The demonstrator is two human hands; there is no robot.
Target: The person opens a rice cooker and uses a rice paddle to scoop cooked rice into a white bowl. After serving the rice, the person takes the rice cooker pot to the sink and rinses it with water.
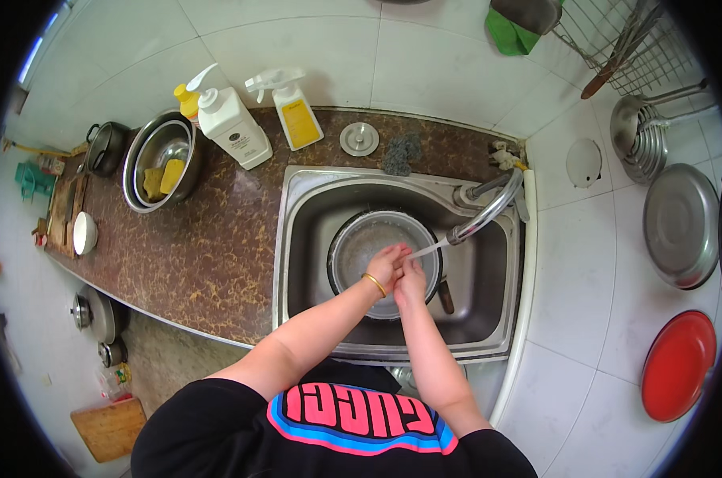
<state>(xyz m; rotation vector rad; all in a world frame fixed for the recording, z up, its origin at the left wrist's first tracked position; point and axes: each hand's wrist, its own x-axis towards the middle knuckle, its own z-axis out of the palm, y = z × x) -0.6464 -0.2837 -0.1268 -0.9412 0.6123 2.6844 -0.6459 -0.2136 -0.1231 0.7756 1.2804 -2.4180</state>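
Note:
My left hand (389, 264), with a gold bangle (373, 285) at the wrist, is held palm up under the running tap (486, 209). Touching it on the right is my right hand (410, 282). Neither hand holds an object. Water (428, 248) from the spout runs onto the fingers. Below both hands, a round metal vessel (352, 245) with a dark outer rim stands in the stainless steel sink (304, 287). A brown handle (446, 297) juts out at the vessel's right side; what it belongs to is hidden.
Behind the sink lie a steel wool pad (401, 153) and a metal sink strainer (359, 139). A spray bottle (298, 116), a pump bottle (232, 128) and nested steel bowls (135, 191) holding sponges (171, 175) stand to the left. Lids (679, 364) and ladles (627, 128) hang at right.

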